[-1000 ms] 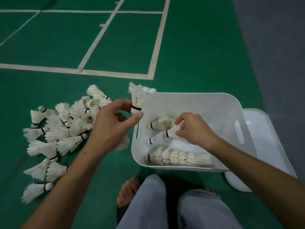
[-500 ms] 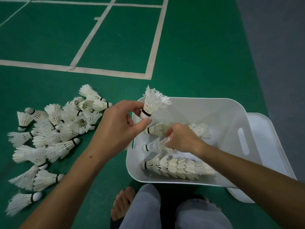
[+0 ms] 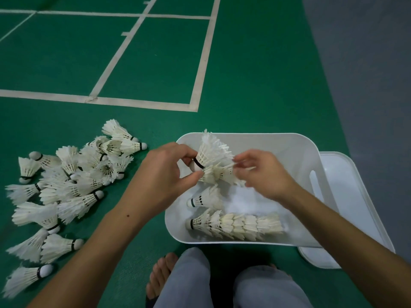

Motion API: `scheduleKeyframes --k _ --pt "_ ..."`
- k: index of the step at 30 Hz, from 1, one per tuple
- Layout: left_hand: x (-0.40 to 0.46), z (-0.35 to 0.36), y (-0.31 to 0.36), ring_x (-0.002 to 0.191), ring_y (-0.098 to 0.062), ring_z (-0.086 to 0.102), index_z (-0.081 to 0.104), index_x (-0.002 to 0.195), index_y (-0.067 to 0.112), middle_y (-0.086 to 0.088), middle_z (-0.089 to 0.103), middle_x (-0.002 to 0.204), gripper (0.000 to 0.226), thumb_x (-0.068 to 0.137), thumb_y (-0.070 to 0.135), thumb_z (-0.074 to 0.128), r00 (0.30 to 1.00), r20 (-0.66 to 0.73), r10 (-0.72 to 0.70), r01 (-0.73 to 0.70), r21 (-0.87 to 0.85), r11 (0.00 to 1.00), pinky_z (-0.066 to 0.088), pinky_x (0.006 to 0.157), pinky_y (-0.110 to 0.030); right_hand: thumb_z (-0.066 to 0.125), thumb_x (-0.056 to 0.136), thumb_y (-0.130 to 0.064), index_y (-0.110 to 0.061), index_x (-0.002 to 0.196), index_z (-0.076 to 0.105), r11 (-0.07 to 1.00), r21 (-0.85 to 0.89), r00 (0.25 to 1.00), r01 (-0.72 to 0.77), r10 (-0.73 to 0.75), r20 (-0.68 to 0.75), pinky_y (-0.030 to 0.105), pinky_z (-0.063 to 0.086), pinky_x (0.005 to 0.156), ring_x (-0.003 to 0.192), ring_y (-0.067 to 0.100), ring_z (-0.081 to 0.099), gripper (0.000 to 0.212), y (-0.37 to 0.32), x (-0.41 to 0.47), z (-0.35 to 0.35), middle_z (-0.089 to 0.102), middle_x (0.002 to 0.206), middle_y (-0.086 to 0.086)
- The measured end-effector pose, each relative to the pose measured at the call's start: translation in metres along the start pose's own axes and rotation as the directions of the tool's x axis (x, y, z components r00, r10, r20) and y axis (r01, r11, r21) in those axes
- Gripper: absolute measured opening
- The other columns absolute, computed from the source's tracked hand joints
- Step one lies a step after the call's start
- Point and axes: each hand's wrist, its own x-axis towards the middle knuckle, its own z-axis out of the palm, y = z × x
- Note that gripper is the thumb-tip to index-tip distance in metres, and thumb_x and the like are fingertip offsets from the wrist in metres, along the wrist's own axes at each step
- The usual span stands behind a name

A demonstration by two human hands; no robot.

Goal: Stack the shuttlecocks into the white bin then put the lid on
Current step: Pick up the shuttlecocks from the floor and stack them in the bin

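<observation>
Head view: the left hand [image 3: 164, 172] pinches a shuttlecock [image 3: 211, 152] by its cork over the white bin [image 3: 298, 152]; the right hand [image 3: 264, 174] grips the feathers of a short stack [image 3: 219, 174] just beneath it. Nearer than the grip, one finished row [image 3: 235, 225] lies binned. Left of it, a large pile [image 3: 73, 178] remains. The lid [image 3: 347, 196] lies unused under the bin. Judged well short of half done.

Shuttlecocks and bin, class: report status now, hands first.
Left hand pinching a shuttlecock over the bin. Right hand on another's feathers. One long stack inside, pile on floor. Lid off, under bin; nothing blocking.
</observation>
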Motion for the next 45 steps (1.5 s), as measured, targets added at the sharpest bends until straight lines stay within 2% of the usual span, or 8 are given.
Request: scheduleKeyframes --k 5,9,14,18,24,32,39,45 --pt "0.005 0.011 0.007 0.072 0.013 0.056 0.072 0.114 0.029 0.018 0.067 0.097 0.029 0.088 0.038 0.080 0.999 0.037 0.025 -0.026 0.037 0.999 0.040 0.064 -0.017 0.072 0.092 -0.017 -0.031 0.108 0.073 0.952 0.135 0.949 0.274 -0.245 -0.198 0.022 0.060 0.079 0.095 0.007 0.070 0.022 -0.037 -0.045 -0.025 0.073 0.107 -0.014" --pt "0.010 0.014 0.016 0.069 0.007 0.053 0.071 0.114 0.031 0.018 0.064 0.098 0.028 0.088 0.040 0.079 0.996 0.080 0.032 -0.036 0.048 0.998 0.046 0.068 -0.027 0.078 0.092 -0.036 -0.032 0.108 0.073 0.929 0.044 0.918 0.368 -0.355 -0.179 0.032 0.057 0.082 0.102 0.011 0.066 0.018 -0.042 -0.056 -0.021 0.072 0.103 -0.014" --pt "0.010 0.017 0.021 0.073 0.010 0.053 0.072 0.114 0.034 0.018 0.064 0.097 0.029 0.087 0.044 0.078 0.996 0.079 0.049 -0.052 0.025 0.998 0.049 0.070 -0.029 0.077 0.095 -0.022 -0.020 0.094 0.074 0.917 0.039 0.900 0.397 -0.381 -0.211 0.035 0.060 0.073 0.083 0.015 0.070 0.004 -0.034 -0.053 -0.023 0.074 0.087 -0.004" --pt "0.009 0.014 0.021 0.067 0.002 0.057 0.071 0.113 0.032 0.018 0.068 0.096 0.030 0.091 0.051 0.074 1.000 -0.011 0.019 -0.020 -0.083 0.996 0.051 0.069 -0.029 0.079 0.092 -0.025 -0.020 0.088 0.074 0.967 -0.036 0.916 0.253 -0.251 -0.312 0.029 0.061 0.070 0.074 0.011 0.069 0.007 -0.009 -0.050 -0.032 0.074 0.078 -0.005" --pt "0.007 0.012 0.037 0.050 -0.010 0.052 0.075 0.091 0.026 0.014 0.069 0.077 0.004 0.095 0.026 0.075 0.993 -0.115 -0.021 -0.024 -0.375 0.927 0.040 0.055 -0.015 0.083 0.086 -0.028 -0.024 0.072 0.073 0.980 -0.179 0.988 -0.087 0.063 -0.137 0.042 0.065 0.072 0.058 0.007 0.070 0.018 0.023 -0.021 -0.004 0.074 0.063 -0.004" --pt "0.017 0.030 0.034 0.055 -0.009 0.050 0.076 0.088 0.018 0.011 0.067 0.072 0.010 0.097 0.021 0.074 0.990 -0.027 -0.138 0.097 -0.579 0.810 0.041 0.056 -0.018 0.076 0.087 -0.020 -0.015 0.067 0.076 0.924 -0.361 0.992 -0.126 0.116 -0.052 0.043 0.065 0.066 0.052 0.018 0.071 0.021 0.032 0.006 0.030 0.073 0.058 -0.003" --pt "0.025 0.040 0.028 0.073 -0.035 0.066 0.078 0.088 0.017 -0.002 0.074 0.080 0.013 0.097 0.024 0.072 0.980 0.013 -0.199 0.170 -0.575 0.800 0.054 0.066 -0.041 0.076 0.094 -0.010 -0.006 0.087 0.070 0.934 -0.080 0.926 -0.349 0.356 0.125 0.042 0.068 0.069 0.072 0.024 0.077 0.010 0.038 0.020 0.043 0.078 0.081 0.012" --pt "0.030 0.055 0.020 0.063 -0.022 0.065 0.076 0.084 0.021 0.003 0.073 0.076 0.015 0.096 0.029 0.071 0.969 0.050 -0.242 0.232 -0.516 0.825 0.056 0.065 -0.039 0.077 0.094 -0.011 -0.009 0.090 0.068 0.906 0.027 0.898 -0.422 0.413 0.154 0.032 0.059 0.068 0.069 0.018 0.073 0.010 0.039 0.023 0.054 0.078 0.084 0.010"
